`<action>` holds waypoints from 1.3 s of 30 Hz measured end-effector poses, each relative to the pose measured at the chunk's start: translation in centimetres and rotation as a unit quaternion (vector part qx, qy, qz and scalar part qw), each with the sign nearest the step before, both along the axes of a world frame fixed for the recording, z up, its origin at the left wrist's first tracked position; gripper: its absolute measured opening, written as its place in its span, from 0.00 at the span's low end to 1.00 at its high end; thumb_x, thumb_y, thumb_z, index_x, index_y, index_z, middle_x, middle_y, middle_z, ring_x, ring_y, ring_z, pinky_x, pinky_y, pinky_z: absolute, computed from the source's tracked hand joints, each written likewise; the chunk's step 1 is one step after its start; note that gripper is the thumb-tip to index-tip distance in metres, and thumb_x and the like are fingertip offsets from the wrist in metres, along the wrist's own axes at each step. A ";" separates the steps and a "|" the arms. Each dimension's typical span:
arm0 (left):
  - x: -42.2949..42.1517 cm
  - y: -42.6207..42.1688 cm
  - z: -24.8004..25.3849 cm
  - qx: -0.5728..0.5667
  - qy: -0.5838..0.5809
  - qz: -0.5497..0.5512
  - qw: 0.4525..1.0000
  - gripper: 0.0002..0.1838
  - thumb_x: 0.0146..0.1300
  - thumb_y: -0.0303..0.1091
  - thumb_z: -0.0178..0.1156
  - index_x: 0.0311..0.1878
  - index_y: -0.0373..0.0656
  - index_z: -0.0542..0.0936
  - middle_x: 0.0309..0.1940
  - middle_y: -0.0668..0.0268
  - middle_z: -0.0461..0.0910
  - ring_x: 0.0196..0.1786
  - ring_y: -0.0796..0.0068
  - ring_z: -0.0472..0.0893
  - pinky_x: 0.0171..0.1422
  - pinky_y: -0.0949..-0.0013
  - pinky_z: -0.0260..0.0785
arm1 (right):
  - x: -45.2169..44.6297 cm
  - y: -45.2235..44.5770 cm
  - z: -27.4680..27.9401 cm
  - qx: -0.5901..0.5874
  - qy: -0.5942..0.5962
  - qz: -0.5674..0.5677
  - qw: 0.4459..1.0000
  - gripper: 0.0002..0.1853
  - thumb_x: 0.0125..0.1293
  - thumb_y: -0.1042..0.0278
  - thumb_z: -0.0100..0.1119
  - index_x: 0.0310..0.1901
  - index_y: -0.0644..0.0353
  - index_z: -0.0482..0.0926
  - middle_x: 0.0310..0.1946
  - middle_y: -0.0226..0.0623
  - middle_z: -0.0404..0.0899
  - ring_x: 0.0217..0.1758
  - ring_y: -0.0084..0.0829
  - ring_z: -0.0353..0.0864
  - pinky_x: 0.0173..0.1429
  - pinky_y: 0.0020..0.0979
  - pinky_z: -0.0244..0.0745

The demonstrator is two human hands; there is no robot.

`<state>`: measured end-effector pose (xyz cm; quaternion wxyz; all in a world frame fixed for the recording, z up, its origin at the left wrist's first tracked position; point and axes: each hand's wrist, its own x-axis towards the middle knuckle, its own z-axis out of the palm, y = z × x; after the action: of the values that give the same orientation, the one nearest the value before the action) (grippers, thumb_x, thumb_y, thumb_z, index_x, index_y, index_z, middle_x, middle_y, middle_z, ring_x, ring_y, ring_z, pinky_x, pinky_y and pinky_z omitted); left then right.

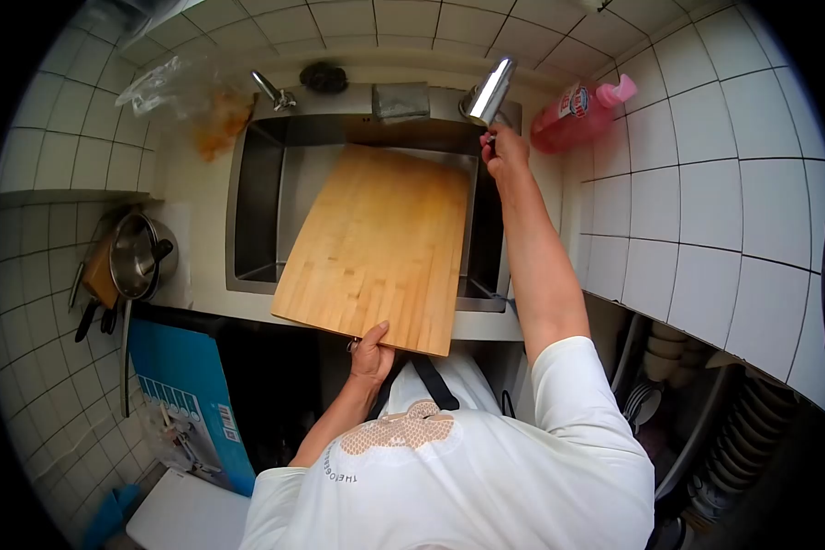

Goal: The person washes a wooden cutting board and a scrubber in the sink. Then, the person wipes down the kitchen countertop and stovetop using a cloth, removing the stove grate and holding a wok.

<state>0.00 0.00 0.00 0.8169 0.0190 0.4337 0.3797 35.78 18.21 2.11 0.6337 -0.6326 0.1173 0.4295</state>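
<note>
Head view: left fingers [377, 333] clamp near edge of wooden cutting board [376, 238]; right fingers [489, 151] curled at faucet [492, 90], grip unclear. Board likely stiff, heavyish; side edges best.

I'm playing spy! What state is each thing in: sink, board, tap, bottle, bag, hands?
Sink, partly covered
Board, over the sink
Left hand, gripping the board's near edge
Tap, no running water seen
Right hand, fingers curled at the tap
Bottle, pump on top
Bag, crumpled
</note>
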 end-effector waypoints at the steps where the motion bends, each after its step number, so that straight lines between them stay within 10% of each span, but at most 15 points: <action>1: 0.3 -0.2 0.0 -0.012 -0.006 0.006 1.000 0.25 0.55 0.19 0.55 0.58 0.44 0.67 0.54 0.65 0.72 0.58 0.68 0.71 0.64 0.63 0.62 | 0.2 -0.4 0.2 -0.005 -0.006 -0.016 1.000 0.03 0.52 0.75 0.54 0.27 0.63 0.71 0.19 0.39 0.72 0.19 0.27 0.73 0.15 0.22 0.63; 12: -0.4 0.0 -0.7 -0.032 0.006 -0.001 0.999 0.24 0.56 0.19 0.56 0.57 0.45 0.68 0.54 0.66 0.72 0.57 0.69 0.71 0.64 0.64 0.63 | 0.6 -0.6 -1.2 0.034 0.003 -0.015 0.999 0.02 0.51 0.77 0.52 0.26 0.61 0.69 0.17 0.34 0.66 0.16 0.24 0.67 0.14 0.19 0.53; 19: -0.2 0.0 -0.8 -0.039 0.015 -0.012 0.999 0.21 0.59 0.21 0.56 0.56 0.45 0.69 0.53 0.66 0.73 0.57 0.70 0.71 0.63 0.64 0.64 | -5.6 -2.1 -4.0 0.217 0.197 -0.064 0.954 0.18 0.68 0.51 0.43 0.31 0.58 0.73 0.26 0.36 0.76 0.28 0.29 0.74 0.32 0.31 0.71; 32: 0.1 -0.4 -0.9 -0.029 0.014 -0.039 0.999 0.22 0.59 0.21 0.56 0.57 0.44 0.67 0.53 0.66 0.72 0.56 0.70 0.72 0.61 0.64 0.66 | -8.1 -2.0 -3.6 0.150 0.138 0.290 0.935 0.13 0.65 0.58 0.51 0.28 0.57 0.72 0.24 0.30 0.72 0.25 0.23 0.71 0.30 0.26 0.69; 39: -0.1 -0.7 -1.6 -0.028 0.019 -0.046 0.998 0.21 0.59 0.22 0.56 0.56 0.43 0.67 0.52 0.64 0.72 0.55 0.70 0.72 0.60 0.64 0.67 | -4.5 -4.8 -3.6 0.230 0.256 0.200 0.917 0.08 0.63 0.62 0.53 0.32 0.56 0.73 0.26 0.29 0.72 0.24 0.22 0.68 0.29 0.26 0.66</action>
<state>-0.10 -0.72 -1.60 0.8251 0.0236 0.4585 0.3294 31.28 13.45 -1.51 0.6111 -0.3476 0.0444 0.7098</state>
